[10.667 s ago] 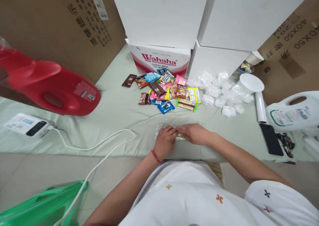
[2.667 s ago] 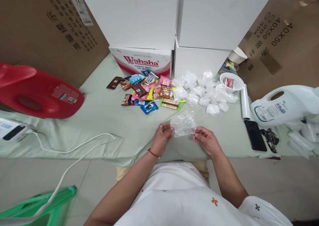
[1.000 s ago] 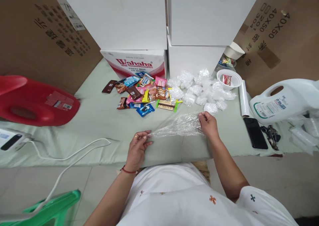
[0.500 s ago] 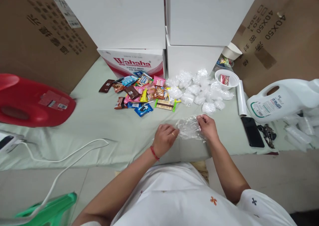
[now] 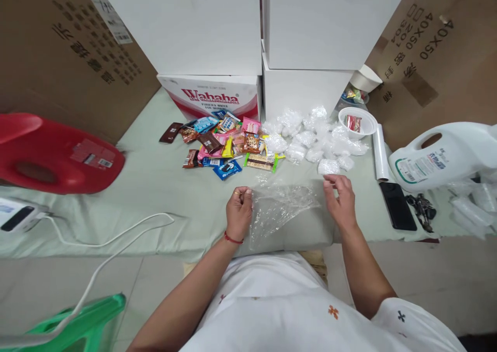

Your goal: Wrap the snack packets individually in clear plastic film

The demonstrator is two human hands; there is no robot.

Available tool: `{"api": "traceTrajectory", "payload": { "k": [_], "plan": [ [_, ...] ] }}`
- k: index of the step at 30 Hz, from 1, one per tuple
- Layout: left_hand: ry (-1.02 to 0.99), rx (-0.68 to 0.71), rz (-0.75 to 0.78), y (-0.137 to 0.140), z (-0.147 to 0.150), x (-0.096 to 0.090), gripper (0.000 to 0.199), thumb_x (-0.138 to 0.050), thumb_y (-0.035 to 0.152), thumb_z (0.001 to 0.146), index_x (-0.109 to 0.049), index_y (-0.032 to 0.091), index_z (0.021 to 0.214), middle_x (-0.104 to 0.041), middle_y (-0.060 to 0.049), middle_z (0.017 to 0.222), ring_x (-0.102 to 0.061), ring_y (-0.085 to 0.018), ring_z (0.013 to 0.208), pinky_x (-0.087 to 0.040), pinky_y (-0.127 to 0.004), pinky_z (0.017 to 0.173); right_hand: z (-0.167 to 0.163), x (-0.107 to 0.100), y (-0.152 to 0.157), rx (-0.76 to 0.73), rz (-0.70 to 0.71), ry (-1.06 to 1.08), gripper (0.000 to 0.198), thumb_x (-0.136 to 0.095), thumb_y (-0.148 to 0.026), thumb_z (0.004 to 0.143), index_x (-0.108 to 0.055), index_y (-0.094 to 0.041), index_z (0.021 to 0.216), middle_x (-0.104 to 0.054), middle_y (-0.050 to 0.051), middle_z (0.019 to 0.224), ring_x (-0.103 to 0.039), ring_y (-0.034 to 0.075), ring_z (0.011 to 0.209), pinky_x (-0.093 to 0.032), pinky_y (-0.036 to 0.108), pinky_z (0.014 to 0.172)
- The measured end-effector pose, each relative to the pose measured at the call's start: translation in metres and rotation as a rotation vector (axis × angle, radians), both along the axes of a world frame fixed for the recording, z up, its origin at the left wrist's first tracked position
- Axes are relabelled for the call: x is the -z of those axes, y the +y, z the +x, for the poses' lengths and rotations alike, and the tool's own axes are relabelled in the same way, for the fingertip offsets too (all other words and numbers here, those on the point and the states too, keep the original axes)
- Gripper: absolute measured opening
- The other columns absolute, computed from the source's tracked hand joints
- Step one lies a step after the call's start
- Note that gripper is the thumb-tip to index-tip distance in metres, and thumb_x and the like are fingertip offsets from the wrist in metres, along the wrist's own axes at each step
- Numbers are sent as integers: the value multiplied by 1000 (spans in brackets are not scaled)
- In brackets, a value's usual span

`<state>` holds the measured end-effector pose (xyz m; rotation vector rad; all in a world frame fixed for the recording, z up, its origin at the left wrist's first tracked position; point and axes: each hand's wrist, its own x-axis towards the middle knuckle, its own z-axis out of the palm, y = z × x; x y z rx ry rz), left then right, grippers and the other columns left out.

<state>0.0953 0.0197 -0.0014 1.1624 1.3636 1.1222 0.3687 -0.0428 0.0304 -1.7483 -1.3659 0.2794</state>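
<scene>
A thin sheet of clear plastic film (image 5: 280, 207), wrinkled and see-through, is spread low over the cloth in front of me. My left hand (image 5: 239, 212) pinches its left edge between thumb and fingers. At the film's other side, my right hand (image 5: 340, 199) has thumb and fingers apart and grips nothing I can see; a small gap seems to separate it from the film. Beyond the hands sit several crumpled clear plastic bundles (image 5: 306, 140). To their left lies a pile of wrapped snacks (image 5: 212, 142), with a green-ended bar (image 5: 260, 162) at its near side.
A Wahaba-labelled box (image 5: 217, 96) and white boxes stand behind. On the right are a white tub (image 5: 357, 123), a film roll (image 5: 380, 152), a white jug (image 5: 438, 152), a phone (image 5: 398, 206) and keys (image 5: 422, 211). A red jug (image 5: 58, 152) and white cable (image 5: 116, 238) lie left.
My left hand has moved left and my right hand slightly right, so they are wider apart. The bunched film is now spread out, and my right hand's fingers have come off it.
</scene>
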Motion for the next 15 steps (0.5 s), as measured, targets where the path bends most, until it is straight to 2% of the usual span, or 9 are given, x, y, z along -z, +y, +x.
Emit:
{"api": "traceTrajectory", "payload": {
  "k": [2,4,5,8,11,13,15],
  "plan": [
    [-19,23,6,-1,5,0,31,-63,53,90,-58,23,93,-50,7,58,-46,-12,51,-35,-24,52,-15,-8,1,-195,-40,-14,44,-51,-59,98,-71,-27,121,-67,12,126,-54,30,123,-41,46,107],
    [-37,56,10,0,8,-1,33,-63,54,90,-59,22,94,-49,7,57,-46,-12,51,-36,-24,52,-34,-5,4,-332,-130,-50,39,-58,-59,95,-74,-27,111,-70,11,121,-55,31,120,-42,45,105],
    [-51,64,7,2,8,-2,34,-64,55,90,-60,22,96,-50,7,58,-46,-11,51,-36,-23,51,-42,0,6,-350,-174,-78,35,-59,-56,95,-75,-26,102,-71,11,112,-57,31,113,-44,44,100],
    [-143,-21,-54,7,-4,-4,42,-65,60,87,-57,23,105,-61,4,75,-52,-10,56,-38,-21,49,-60,12,9,-269,-255,-174,35,-50,-44,101,-69,-24,81,-69,9,85,-59,26,89,-43,37,81],
    [-235,-225,-185,-4,-34,-8,47,-67,65,83,-55,25,104,-64,1,95,-62,-11,71,-45,-19,51,-67,10,9,-150,-287,-220,35,-45,-40,103,-62,-24,77,-65,6,77,-55,22,73,-35,32,67],
    [-269,-272,-289,-23,-57,-13,49,-69,67,80,-55,22,91,-62,1,86,-62,-11,68,-43,-18,47,-70,2,9,-97,-291,-224,34,-45,-40,104,-59,-24,78,-63,5,77,-54,20,68,-30,31,63],
    [-328,-144,-433,-46,-71,-20,55,-68,73,79,-53,20,76,-58,1,70,-55,-10,54,-34,-17,40,-77,-4,10,-74,-274,-243,32,-44,-41,104,-58,-23,80,-63,5,80,-54,20,68,-28,31,61]
  ]
}}
